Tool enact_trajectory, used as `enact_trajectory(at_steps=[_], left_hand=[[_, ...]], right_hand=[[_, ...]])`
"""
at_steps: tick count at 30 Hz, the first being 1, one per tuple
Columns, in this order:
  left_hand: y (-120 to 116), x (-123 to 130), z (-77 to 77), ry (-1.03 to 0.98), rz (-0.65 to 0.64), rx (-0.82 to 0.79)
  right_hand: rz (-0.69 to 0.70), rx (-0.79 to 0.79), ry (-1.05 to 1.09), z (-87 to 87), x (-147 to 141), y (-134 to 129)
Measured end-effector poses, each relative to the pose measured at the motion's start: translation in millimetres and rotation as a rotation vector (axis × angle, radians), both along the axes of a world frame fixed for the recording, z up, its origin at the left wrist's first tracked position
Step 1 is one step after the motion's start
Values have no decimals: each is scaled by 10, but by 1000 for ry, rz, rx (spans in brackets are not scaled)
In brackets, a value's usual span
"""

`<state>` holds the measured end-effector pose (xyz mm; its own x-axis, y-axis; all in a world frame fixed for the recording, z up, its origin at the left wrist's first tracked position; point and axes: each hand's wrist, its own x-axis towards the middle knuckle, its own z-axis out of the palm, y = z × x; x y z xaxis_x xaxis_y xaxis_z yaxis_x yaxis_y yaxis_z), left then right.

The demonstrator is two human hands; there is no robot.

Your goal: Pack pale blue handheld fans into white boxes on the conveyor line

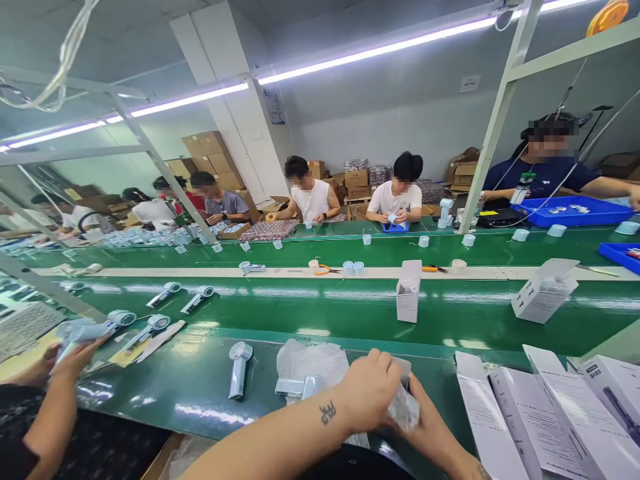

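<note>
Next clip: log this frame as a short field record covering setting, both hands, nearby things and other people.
setting: green assembly bench beside conveyor belts
left hand: closed over a clear bag
right hand: under the same bag, mostly hidden
nearby: handheld fan lying flat; plastic wrap; white boxes to the right
on belt: open box upright
people: co-worker's hand at left holding a fan; others seated across the line

Bright overhead tube lights (370,50), edges warped.
</note>
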<state>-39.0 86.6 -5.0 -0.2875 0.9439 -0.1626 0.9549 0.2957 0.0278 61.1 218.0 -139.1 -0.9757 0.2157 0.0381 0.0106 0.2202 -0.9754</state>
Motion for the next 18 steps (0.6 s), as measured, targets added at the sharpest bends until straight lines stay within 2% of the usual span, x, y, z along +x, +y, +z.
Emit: enact_trajectory(at_steps=[2,5,8,10,13,16,18], left_hand=[[-95,59,-162,39,-92,22],[-132,119,-303,97,-83,-7],[-130,121,-298,100,-95,13],[-173,89,-268,62,-99,77],[-304,12,-257,-23,-47,175],[-420,-37,-279,-67,-27,223],[-455,-31,-294,-69,-44,231]], right_hand=[[26,54,15,-151,62,-18],[33,103,4,-420,112,-11],[-6,146,91,-641,139,33],[-22,154,139,-703,162,87],[-16,239,173,-603,182,183],[48,490,183,-331,139,245],[25,586,116,-180,88,257]])
